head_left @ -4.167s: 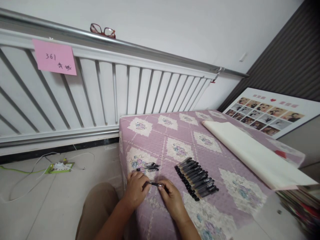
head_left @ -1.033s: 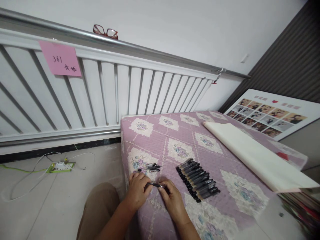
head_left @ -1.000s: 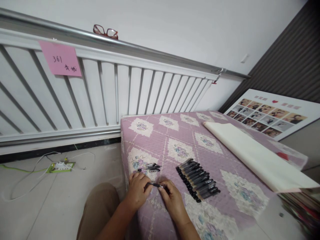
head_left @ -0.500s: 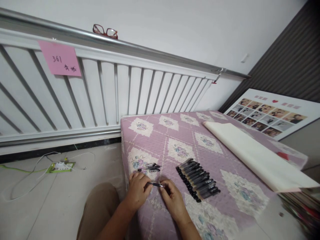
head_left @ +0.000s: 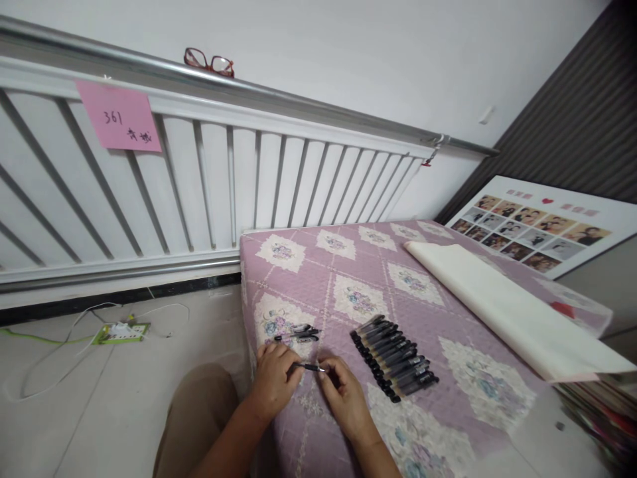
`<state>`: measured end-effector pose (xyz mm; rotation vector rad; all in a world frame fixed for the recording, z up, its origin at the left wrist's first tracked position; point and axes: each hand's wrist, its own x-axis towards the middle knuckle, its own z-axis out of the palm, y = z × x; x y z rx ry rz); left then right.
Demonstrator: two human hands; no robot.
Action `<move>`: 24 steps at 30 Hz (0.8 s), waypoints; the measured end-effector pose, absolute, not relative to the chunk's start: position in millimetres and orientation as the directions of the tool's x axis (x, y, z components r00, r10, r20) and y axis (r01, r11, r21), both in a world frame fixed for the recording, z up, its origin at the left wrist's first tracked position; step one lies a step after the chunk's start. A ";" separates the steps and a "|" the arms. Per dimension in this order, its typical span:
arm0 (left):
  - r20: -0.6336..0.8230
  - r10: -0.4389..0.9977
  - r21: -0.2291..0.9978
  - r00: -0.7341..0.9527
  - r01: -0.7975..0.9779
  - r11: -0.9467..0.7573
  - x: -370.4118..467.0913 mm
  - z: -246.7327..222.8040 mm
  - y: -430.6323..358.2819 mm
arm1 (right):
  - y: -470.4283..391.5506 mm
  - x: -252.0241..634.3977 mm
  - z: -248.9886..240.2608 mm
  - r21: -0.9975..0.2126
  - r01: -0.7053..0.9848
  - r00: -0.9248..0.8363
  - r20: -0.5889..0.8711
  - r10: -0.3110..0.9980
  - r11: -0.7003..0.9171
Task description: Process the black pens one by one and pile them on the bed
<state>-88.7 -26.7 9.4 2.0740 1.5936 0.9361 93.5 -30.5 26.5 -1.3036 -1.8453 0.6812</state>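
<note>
A black pen (head_left: 310, 367) lies level between my two hands, just above the flowered purple cover (head_left: 313, 279). My left hand (head_left: 277, 375) pinches one end of it. The silvery tip end is between the thumb and fingers of my right hand (head_left: 343, 395). Just beyond my left hand, a few black pens (head_left: 300, 333) rest in a small loose group. To the right of my right hand, several capped black pens (head_left: 395, 358) lie side by side in a slanting row, their dark ends toward me.
A large folded cream sheet (head_left: 497, 305) lies across the cover's right side, near a photo board (head_left: 537, 226). Behind runs a white radiator (head_left: 293, 179) with a pink note (head_left: 119, 118); glasses (head_left: 209, 63) sit on the pipe above. A power strip (head_left: 121, 332) with cables lies on the floor.
</note>
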 end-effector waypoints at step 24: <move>0.292 0.950 0.662 0.110 0.694 -0.284 -87.6 6.9 -25.8 | -28.4 97.9 20.0 -0.780 0.569 -0.048 0.283 0.958 0.260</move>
